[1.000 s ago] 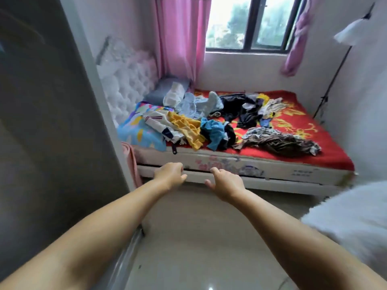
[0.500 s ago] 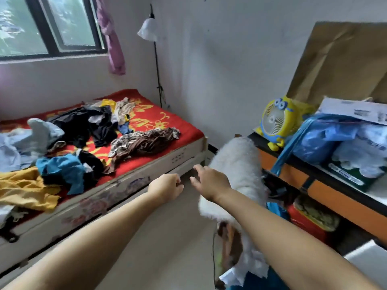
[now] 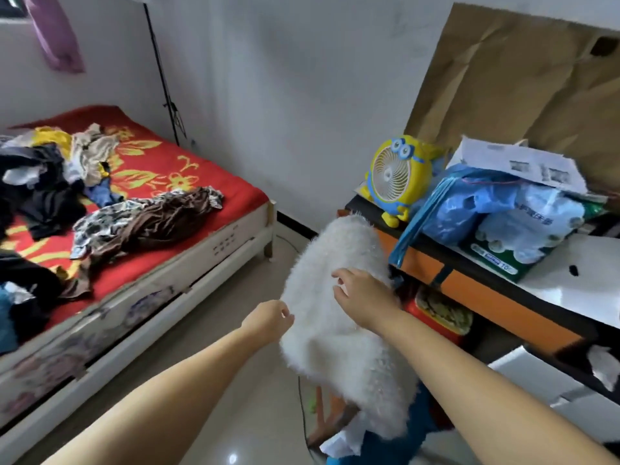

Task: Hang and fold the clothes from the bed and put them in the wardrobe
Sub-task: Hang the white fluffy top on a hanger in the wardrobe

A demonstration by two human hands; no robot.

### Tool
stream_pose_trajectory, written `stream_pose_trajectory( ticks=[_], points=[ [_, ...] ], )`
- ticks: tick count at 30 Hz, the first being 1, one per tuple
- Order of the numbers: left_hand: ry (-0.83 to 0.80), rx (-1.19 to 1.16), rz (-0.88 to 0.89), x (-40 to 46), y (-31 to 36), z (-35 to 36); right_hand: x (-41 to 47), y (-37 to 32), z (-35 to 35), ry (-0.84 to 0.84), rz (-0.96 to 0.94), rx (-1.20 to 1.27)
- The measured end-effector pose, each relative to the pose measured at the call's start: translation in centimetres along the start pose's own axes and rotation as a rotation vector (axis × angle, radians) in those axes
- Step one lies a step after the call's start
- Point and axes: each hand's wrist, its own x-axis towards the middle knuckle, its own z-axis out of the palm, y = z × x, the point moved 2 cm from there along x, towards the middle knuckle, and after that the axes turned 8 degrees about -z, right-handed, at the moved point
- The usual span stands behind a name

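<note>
A white fluffy garment (image 3: 339, 350) is draped over a chair just in front of me. My right hand (image 3: 364, 298) is over its upper part with fingers relaxed and slightly spread, holding nothing. My left hand (image 3: 270, 322) is at the garment's left edge, fingers loosely curled, with nothing in it. On the left, the bed (image 3: 235, 231) has a red flowered sheet and a heap of mixed clothes (image 3: 50, 182). A brown patterned garment (image 3: 157, 219) lies nearest the bed's foot. The wardrobe is out of view.
A desk (image 3: 486, 298) on the right carries a yellow cartoon fan (image 3: 396, 176), blue plastic bags (image 3: 486, 209) and papers, with brown cardboard (image 3: 520, 78) behind. A floor-lamp pole (image 3: 164, 78) stands in the corner. Tiled floor (image 3: 214, 330) runs between bed and chair.
My view has swung right from the bed and wardrobe side to the desk. Both hands have moved forward to the white fluffy garment, the right one now over it.
</note>
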Motion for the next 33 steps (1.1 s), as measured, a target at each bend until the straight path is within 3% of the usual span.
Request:
stream_pose_trajectory(
  ticks=[5,9,12,15,18,21,26,33],
  points=[
    [-0.12,-0.265,-0.209,3.2,-2.5,2.7,9.6,-2.4,2.6,-0.207,-0.313,-0.302],
    [-0.171,-0.553,-0.439,6.0,-3.0,6.3,15.3,-2.3,5.7,-0.342,-0.422,-0.536],
    [-0.211,-0.777,-0.638,7.8,-3.2,10.2,17.9,-0.6,8.0,-0.475,-0.41,-0.744],
    [-0.259,-1.184,-0.882,8.7,-3.2,13.4,19.4,0.8,10.1,-0.591,-0.298,-0.84],
    [-0.367,-1.699,-0.9,9.5,-2.9,14.7,19.6,0.9,11.7,-0.659,-0.252,-0.812],
    [-0.262,-1.84,-0.801,9.8,-2.9,13.9,19.1,0.9,11.9,-0.577,-0.376,-0.695],
    [0.036,-1.876,-0.631,9.7,-4.0,6.5,17.7,-0.6,8.4,-0.173,-0.604,-0.379],
    [0.361,-1.726,-0.405,5.4,-1.4,-6.2,15.3,-1.5,-1.5,0.222,-0.466,-0.071]
  ],
)
